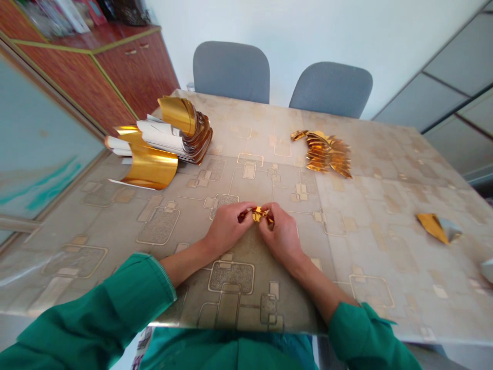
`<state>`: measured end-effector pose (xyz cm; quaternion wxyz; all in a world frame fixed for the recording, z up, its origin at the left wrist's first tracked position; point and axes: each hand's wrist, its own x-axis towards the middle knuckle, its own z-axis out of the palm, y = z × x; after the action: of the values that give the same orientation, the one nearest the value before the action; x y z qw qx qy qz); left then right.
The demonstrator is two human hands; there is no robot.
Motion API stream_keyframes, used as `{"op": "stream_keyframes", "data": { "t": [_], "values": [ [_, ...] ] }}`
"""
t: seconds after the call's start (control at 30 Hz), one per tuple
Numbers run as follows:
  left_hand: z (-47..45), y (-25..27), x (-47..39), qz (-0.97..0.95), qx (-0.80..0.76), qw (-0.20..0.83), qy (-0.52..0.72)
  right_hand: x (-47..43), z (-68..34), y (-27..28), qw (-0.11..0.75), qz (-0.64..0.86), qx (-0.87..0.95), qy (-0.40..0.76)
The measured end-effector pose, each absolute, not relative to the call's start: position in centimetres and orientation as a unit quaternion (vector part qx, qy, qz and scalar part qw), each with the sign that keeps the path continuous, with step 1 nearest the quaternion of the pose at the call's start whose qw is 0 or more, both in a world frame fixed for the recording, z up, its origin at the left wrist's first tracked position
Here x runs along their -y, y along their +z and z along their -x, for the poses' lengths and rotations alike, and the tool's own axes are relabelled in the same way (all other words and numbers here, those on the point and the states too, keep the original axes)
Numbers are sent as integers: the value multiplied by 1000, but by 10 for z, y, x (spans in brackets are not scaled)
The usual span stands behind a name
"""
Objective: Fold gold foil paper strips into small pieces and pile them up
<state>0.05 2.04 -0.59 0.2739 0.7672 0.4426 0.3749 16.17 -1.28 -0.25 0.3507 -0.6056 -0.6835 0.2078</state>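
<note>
Beige patterned tabletop [373,246] spreads wide. Toward its six-o'clock side, one small gold foil piece [257,214] is between the left hand [228,226] and the right hand [282,231], their fingertips pinched on its ends. From it, folded foils [327,154] lie at two o'clock, curled sheets [152,167] at ten, loose foil [433,227] at three.

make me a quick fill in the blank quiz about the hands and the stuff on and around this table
1. The left hand and right hand hold a small folded piece whose shiny colour is ____.
2. The sleeves on the person's arms are ____ in colour.
3. Beyond the table, the number of grey chairs in view is ____.
4. Of left and right in the picture, the pile of curled sheets lies on the table's ____ side.

Missing words: gold; green; two; left.
</note>
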Motion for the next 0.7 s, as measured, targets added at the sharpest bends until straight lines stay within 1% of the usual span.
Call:
{"op": "stream_keyframes", "data": {
  "t": [0.1, 0.33, 0.4, 0.57, 0.7],
  "values": [
    [-1, -6, -19, -783, -439, 221, 382, 12, -163, -3, 344, 614, 672, 231],
    [-2, -8, -17, -805, -422, 180, 376, 12, -162, -3, 319, 634, 675, 202],
    [-3, -8, -17, -803, -431, 197, 361, 11, -162, -4, 315, 637, 676, 196],
    [-3, -4, -18, -754, -477, 289, 347, 11, -164, -4, 323, 641, 666, 201],
    [-3, -6, -20, -737, -496, 300, 347, 12, -162, -4, 316, 644, 669, 195]
  ]
}}
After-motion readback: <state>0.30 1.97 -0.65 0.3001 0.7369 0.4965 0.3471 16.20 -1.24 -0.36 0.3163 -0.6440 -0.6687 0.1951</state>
